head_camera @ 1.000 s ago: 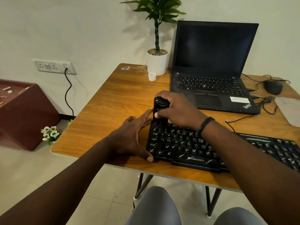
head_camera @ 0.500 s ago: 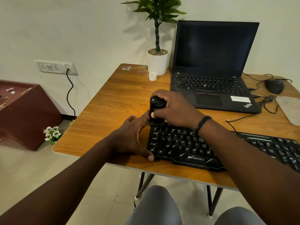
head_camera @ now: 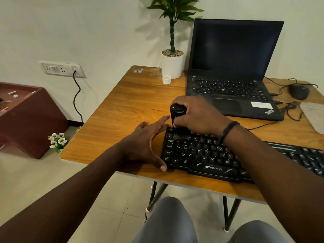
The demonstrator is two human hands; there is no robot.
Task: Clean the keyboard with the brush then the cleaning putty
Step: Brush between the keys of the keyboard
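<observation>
A single wide-angle view looks from the person's head forward and down, close over the near edge of the wooden table (head_camera: 122,106), so that both forearms run up from the bottom corners to the left hand (head_camera: 147,142) and right hand (head_camera: 196,116) near the middle. The keyboard (head_camera: 201,155) lies just below centre, with the person's knees at the bottom edge. The far wall, the laptop (head_camera: 233,67) and the potted plant (head_camera: 172,64) fill the top, and lines bend toward the borders.
</observation>
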